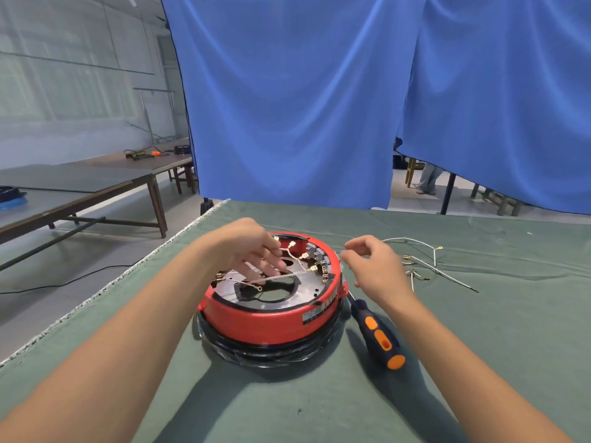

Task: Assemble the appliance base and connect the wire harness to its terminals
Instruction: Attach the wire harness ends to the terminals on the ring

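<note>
At the far left of the frame a long wooden table (96, 183) stands against a pale wall, with a dark cable and an orange item on its far end. A blue curtain (303, 107) fills the upper middle and right. Below it, a green cloth-covered table (479, 362) spans the lower frame. At centre sits the round red appliance base (271, 318), open side up, on a black ring. The left hand (246, 247) reaches over its rim, fingers curled and pinching a white wire harness (281, 276) with brass terminals. Just right of the base, the right hand (374, 266) hovers with fingers loosely curled, holding nothing. Below it lies a black-and-orange screwdriver (377, 337). Further right, loose wires (428, 263) rest on the cloth.
</note>
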A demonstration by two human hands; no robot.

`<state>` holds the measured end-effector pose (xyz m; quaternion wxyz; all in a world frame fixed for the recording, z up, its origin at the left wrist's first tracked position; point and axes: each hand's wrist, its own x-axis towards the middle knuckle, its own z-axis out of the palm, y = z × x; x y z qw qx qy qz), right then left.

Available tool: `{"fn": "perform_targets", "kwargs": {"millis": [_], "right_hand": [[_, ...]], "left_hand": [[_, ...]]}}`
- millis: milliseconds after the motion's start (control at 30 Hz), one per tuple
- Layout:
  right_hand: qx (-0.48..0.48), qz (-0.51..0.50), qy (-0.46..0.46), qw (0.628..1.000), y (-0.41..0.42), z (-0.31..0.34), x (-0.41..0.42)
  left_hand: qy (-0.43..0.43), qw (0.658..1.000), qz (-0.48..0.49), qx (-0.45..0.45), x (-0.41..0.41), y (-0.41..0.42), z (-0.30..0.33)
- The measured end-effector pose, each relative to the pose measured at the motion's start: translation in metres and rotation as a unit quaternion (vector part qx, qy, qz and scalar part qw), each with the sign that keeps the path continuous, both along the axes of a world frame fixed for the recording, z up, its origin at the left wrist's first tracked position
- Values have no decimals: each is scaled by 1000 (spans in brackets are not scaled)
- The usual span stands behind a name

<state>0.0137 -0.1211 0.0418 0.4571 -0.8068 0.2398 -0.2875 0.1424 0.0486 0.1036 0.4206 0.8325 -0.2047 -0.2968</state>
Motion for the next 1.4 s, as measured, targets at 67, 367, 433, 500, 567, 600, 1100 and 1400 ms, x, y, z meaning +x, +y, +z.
{"fn": "perform_targets", "kwargs": {"millis": [67, 367, 433, 500, 567, 600, 1100, 1400], "right_hand": [[3, 5, 48, 999, -1, 3, 16], [-42, 40, 104, 993, -2, -15, 39], [-74, 37, 110, 991, 1, -14, 33], [-100, 28, 113, 988, 5, -11, 26], [-114, 25, 121, 986, 10, -8, 19], [-117, 27, 123, 985, 12, -7, 15], [-124, 145, 245, 951, -3, 22, 11], [-59, 82, 139, 985, -2, 2, 53]], "left_hand": [[-5, 999, -28, 30, 5, -10, -12], [-58, 997, -47, 27, 19, -40, -56], [-82, 996, -22, 3, 17, -38, -60], [-111, 994, -2, -15, 12, -36, -60], [-126, 992, 9, -27, 6, -33, -59], [-128, 991, 12, -32, 2, -31, -59], [-155, 980, -109, 66, -11, -29, -42], [-114, 986, -111, 42, 6, -40, -52]]}}
